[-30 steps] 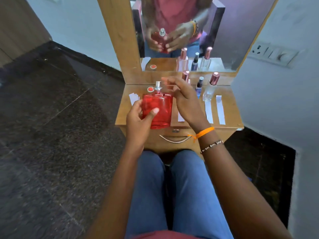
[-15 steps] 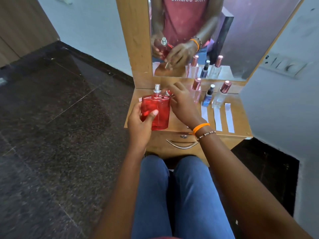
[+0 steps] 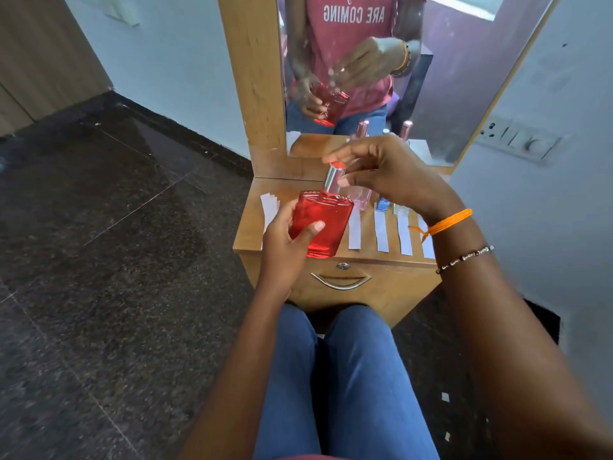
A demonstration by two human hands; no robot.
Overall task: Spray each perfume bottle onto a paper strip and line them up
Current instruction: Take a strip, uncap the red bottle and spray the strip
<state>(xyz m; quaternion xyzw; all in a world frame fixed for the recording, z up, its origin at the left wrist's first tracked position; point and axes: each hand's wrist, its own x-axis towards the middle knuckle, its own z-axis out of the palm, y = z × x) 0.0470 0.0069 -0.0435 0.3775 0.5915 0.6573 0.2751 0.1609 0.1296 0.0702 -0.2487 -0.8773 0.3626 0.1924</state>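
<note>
From the head camera, the left hand [image 3: 285, 247] grips a flat red perfume bottle [image 3: 320, 225], fingers wrapped around its side and thumb across its face, tilted above the front edge of the wooden dresser top [image 3: 248, 234]. The right hand [image 3: 388, 174] pinches the silver cap [image 3: 333, 177] (red on its end) at the bottle's neck. White paper strips [image 3: 381, 232] lie side by side on the dresser, with small bottles [image 3: 383, 204] behind them.

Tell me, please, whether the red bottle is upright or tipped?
Tipped: the red bottle leans right in the left hand, while the right hand holds the silver cap at its neck.
</note>
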